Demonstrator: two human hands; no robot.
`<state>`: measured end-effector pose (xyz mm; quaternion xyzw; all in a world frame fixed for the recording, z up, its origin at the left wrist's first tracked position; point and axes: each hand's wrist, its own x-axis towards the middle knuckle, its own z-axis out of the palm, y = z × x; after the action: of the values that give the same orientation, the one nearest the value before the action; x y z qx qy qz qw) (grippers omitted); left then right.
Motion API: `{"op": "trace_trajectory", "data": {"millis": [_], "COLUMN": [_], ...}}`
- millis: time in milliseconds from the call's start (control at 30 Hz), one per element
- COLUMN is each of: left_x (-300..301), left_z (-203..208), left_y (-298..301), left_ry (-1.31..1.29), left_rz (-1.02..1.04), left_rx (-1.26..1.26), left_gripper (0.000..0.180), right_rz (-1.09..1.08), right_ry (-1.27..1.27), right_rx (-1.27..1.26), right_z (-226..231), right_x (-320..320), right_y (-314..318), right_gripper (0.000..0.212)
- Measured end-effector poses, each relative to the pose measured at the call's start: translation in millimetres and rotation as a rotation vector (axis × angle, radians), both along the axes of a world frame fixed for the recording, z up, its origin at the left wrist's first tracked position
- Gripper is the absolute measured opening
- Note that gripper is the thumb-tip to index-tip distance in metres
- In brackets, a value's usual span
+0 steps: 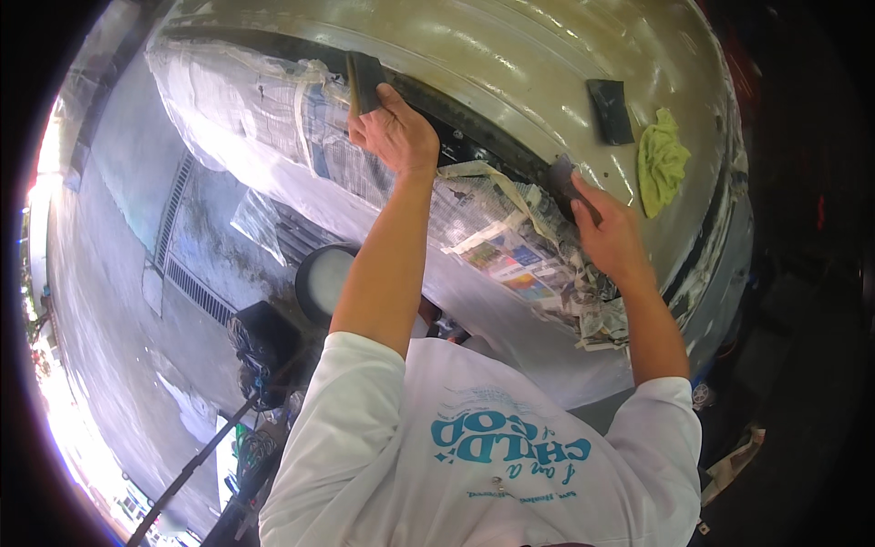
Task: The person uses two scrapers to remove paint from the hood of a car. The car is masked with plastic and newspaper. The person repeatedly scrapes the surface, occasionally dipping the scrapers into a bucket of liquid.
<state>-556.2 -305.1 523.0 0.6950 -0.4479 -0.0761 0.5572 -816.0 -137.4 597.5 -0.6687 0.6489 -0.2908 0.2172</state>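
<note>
Left hand (pixel 398 137) clamped on dark sheet (pixel 367 80), which juts ahead of grip. Right hand (pixel 609 228) clamped on dark-grey pad (pixel 567 180), likewise.

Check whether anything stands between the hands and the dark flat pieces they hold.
Nothing visible does. The left hand grips its dark grey flat piece directly, and the right hand its purplish-grey flat piece. The crumpled yellow-green cloth and dark rectangular sheet lie apart on the glossy beige panel.
</note>
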Motion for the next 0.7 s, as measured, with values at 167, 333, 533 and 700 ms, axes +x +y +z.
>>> {"op": "trace_trajectory", "data": {"millis": [167,333,533,700], "left_x": [0,2,4,-6], "left_z": [4,2,-3,2], "left_y": [2,-3,-5,-3], "left_ry": [-0.026,-0.059,-0.073,-0.063], "left_rz": [-0.019,-0.050,0.022,0.011], "left_rx": [0.043,0.156,0.035,0.019], "left_gripper": [0.063,0.061,0.063,0.053], "right_rz": [0.053,0.060,0.107,0.018], "right_ry": [0.009,-0.038,0.035,-0.061], "right_rx": [-0.032,-0.011,0.015,0.039], "right_z": [-6,-19,-1,-4], "right_x": [-7,6,7,8], "right_y": [-14,-20,-26,-29], "right_gripper": [0.041,0.041,0.040,0.038]}}
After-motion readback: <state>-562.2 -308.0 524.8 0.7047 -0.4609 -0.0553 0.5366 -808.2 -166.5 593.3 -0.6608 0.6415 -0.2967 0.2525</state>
